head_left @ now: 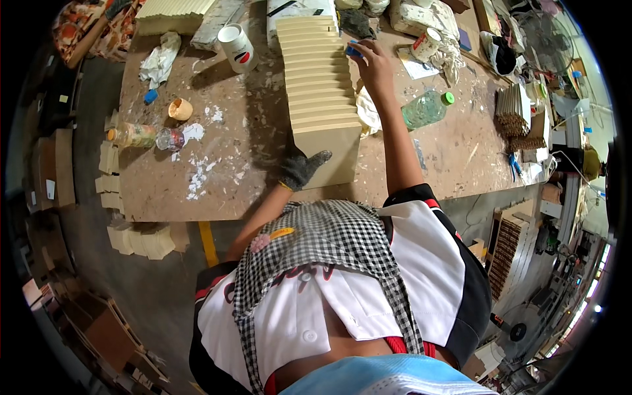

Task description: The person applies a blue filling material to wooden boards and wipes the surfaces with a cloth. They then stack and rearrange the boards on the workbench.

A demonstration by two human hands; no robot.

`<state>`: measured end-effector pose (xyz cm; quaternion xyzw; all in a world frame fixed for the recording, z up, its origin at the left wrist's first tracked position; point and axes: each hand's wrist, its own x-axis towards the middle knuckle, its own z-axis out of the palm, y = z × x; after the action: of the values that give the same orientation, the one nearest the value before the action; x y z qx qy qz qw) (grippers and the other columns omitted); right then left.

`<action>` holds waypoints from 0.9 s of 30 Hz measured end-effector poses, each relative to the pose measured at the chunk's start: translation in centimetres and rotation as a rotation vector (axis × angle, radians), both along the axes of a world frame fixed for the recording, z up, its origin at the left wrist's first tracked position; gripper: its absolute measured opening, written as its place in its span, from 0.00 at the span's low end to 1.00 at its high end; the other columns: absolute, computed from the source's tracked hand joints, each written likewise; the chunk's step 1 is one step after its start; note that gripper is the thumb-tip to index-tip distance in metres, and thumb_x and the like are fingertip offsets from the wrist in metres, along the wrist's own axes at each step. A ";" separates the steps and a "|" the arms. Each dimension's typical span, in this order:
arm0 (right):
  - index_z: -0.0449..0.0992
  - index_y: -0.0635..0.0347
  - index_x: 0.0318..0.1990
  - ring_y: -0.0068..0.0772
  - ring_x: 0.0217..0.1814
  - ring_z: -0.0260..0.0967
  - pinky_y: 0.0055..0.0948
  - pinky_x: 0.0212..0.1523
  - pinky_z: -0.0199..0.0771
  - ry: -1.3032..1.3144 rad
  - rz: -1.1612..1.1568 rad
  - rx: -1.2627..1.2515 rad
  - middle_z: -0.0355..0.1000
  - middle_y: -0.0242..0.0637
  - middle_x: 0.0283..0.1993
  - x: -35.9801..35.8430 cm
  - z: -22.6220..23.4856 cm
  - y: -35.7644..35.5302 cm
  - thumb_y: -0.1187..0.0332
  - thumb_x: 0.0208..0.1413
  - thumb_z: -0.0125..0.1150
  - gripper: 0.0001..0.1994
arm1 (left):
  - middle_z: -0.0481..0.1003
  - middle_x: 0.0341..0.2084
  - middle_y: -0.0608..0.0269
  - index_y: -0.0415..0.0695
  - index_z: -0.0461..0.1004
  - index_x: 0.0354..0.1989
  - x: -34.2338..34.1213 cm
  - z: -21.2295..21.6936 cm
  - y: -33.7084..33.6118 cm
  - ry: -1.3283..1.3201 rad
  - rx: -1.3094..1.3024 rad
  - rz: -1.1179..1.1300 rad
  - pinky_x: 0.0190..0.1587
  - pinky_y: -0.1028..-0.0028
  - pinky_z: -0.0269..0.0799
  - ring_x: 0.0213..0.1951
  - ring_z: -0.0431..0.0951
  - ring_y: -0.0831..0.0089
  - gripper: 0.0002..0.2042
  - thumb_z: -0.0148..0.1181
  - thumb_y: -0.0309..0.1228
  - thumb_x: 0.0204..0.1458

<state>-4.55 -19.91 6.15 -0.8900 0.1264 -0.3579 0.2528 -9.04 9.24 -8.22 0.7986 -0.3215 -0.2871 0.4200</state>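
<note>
While gloved L hand (304, 170) touches cream panels (317, 85), grip unclear, R hand (374, 62) pinches blue pc. (353, 49). Btl. (424, 110) sits R of its fingers.

I see a white shirt (428, 260) with round white buttons (309, 336) down the front. Its sleeves (409, 195) end in black, with a thin red stripe. On top is an apron (342, 234) with little black and white checks. On its left are a pink flower (261, 243) and a small yellow patch (282, 232). The left grip (304, 170) wears a dark grey glove (299, 172); the right grip (375, 66) is bare. Nearest is a light blue mask (375, 378).
</note>
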 end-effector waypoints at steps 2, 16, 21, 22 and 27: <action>0.83 0.52 0.45 0.45 0.46 0.74 0.38 0.47 0.74 0.024 -0.092 -0.070 0.77 0.37 0.46 -0.2 -0.5 -0.8 0.74 0.48 0.69 0.15 | 0.78 0.43 0.52 0.38 0.73 0.53 -0.2 0.0 0.0 0.004 0.006 0.003 0.48 0.61 0.72 0.42 0.76 0.57 0.25 0.69 0.42 0.53; 0.81 0.51 0.48 0.44 0.51 0.75 0.36 0.50 0.76 0.135 0.152 -0.163 0.77 0.33 0.52 0.9 2.1 -0.7 0.74 0.53 0.65 0.14 | 0.75 0.48 0.50 0.38 0.65 0.59 -0.3 0.0 -0.5 -0.028 -0.068 0.104 0.51 0.61 0.71 0.48 0.74 0.56 0.32 0.70 0.45 0.52; 0.82 0.53 0.45 0.44 0.54 0.72 0.38 0.51 0.75 0.094 0.262 -0.290 0.77 0.34 0.48 2.7 0.7 -0.1 0.78 0.49 0.65 0.15 | 0.73 0.52 0.48 0.39 0.59 0.64 0.0 0.3 -0.7 -0.053 -0.102 0.133 0.54 0.61 0.71 0.51 0.73 0.55 0.38 0.70 0.47 0.51; 0.82 0.53 0.45 0.44 0.53 0.72 0.38 0.52 0.75 0.092 0.268 -0.268 0.77 0.34 0.48 2.9 0.9 0.1 0.77 0.49 0.65 0.15 | 0.72 0.53 0.48 0.39 0.58 0.65 -0.1 0.3 -0.7 -0.054 -0.108 0.138 0.54 0.61 0.70 0.51 0.73 0.55 0.39 0.70 0.48 0.51; 0.82 0.49 0.49 0.42 0.51 0.76 0.34 0.49 0.78 0.022 0.229 -0.205 0.77 0.34 0.53 3.2 1.8 0.5 0.69 0.52 0.70 0.16 | 0.70 0.57 0.46 0.40 0.52 0.70 -0.3 0.3 -1.2 -0.082 -0.138 0.170 0.57 0.60 0.70 0.54 0.71 0.54 0.45 0.70 0.50 0.50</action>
<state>-1.37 -19.46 7.96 -0.9235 -0.0104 -0.3282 0.1982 -9.33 8.03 -7.89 0.8031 -0.2888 -0.1947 0.4834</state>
